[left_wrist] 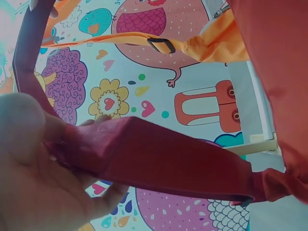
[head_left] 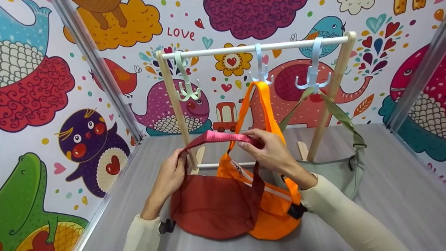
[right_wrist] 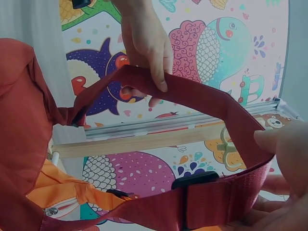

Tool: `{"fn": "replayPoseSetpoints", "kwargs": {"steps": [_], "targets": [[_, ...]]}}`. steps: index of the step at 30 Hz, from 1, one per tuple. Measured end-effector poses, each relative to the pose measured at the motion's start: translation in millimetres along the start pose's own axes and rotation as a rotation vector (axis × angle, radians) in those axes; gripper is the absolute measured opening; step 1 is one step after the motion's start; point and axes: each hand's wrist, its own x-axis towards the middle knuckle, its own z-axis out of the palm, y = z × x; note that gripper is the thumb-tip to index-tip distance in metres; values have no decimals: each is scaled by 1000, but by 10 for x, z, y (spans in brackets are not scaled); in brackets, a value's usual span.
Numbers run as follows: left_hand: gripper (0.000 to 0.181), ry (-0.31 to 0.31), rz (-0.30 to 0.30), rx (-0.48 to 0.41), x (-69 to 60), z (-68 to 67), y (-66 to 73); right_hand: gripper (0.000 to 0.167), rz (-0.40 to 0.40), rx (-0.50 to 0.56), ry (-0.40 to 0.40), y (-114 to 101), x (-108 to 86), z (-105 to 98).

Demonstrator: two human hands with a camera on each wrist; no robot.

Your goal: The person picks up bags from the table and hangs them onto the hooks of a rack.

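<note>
A dark red shoulder bag (head_left: 216, 205) hangs from its strap (head_left: 223, 136), held up between my two hands in front of the rack. My left hand (head_left: 171, 172) grips the strap's left side; in the left wrist view its thumb and fingers pinch the strap (left_wrist: 178, 163). Higher on the right, my right hand (head_left: 271, 150) pinches the strap's other side, close to a dark slider buckle (right_wrist: 195, 180) seen in the right wrist view. Behind the red bag, an orange bag (head_left: 278, 223) hangs by its strap from the middle hook (head_left: 261, 75), partly hidden.
A wooden rack with a white rail (head_left: 216, 52) stands on the grey table (head_left: 393, 195). Its left hook (head_left: 188, 91) is pale green and carries no bag. From the right blue hook (head_left: 313, 78) hangs a grey-green bag (head_left: 339, 174). A cartoon-printed wall stands behind.
</note>
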Motion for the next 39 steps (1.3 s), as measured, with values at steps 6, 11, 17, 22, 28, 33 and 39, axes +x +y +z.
{"fn": "replayPoseSetpoints", "kwargs": {"steps": [6, 11, 17, 22, 28, 33, 39], "targets": [[21, 10, 1, -15, 26, 8, 45, 36, -16, -17, -61, 3, 11, 3], [21, 21, -14, -42, 39, 12, 99, 36, -43, -16, -109, 3, 20, -3], [23, 45, -13, -73, 87, 0, 177, 33, -53, 10, -129, -44, 75, 29], [24, 64, -30, -74, 129, -21, 255, 33, -59, 27, -92, -121, 128, 61], [26, 120, -20, -54, 174, -51, 325, 33, -48, 79, -27, -208, 203, 99], [28, 157, 4, -11, 212, -84, 356, 35, -45, 72, 17, -246, 262, 124], [28, 181, 7, 30, 259, -120, 398, 37, -37, 18, 47, -268, 325, 124]]}}
